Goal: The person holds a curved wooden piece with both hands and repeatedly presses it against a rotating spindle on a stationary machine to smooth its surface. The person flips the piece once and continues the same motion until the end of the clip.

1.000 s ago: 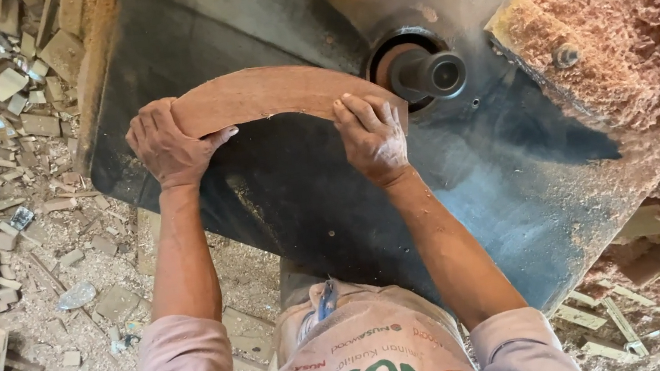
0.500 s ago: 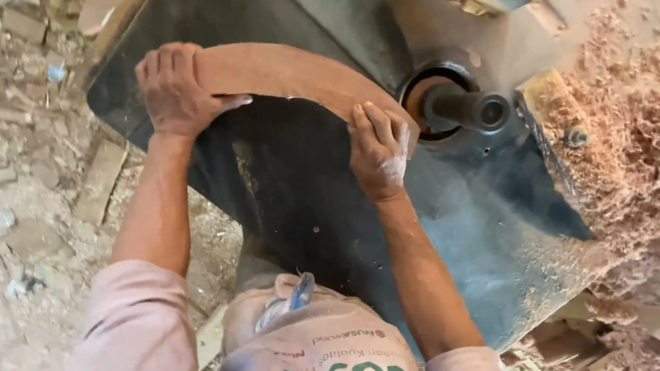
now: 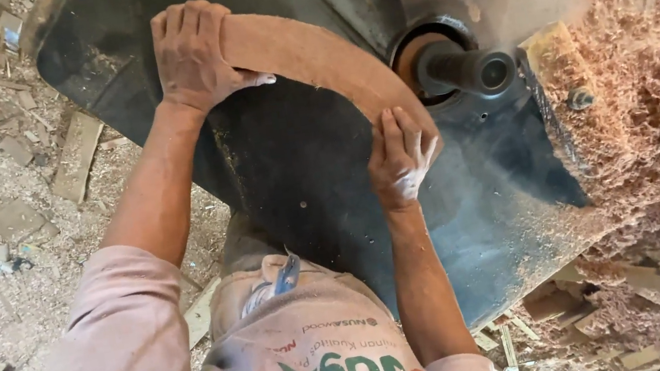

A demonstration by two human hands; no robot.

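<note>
Floor: wood offcuts (image 3: 6,173) and shavings litter the ground at 9 o'clock of the dark machine bench (image 3: 291,156).
Left hand (image 3: 193,58): grip clenched over the far end of the curved wooden piece (image 3: 311,57), at 11 o'clock.
Curved wooden piece: lies flat on the bench, arcing toward the spindle.
Right hand (image 3: 400,157): fingers flat, pressing the near end down, no closed grip.
Spindle (image 3: 465,69): at 1 o'clock, just beside the piece; judged best practice is keeping fingertips behind the edge and feeding evenly.
Sawdust heap (image 3: 642,113): at 3 o'clock.
</note>
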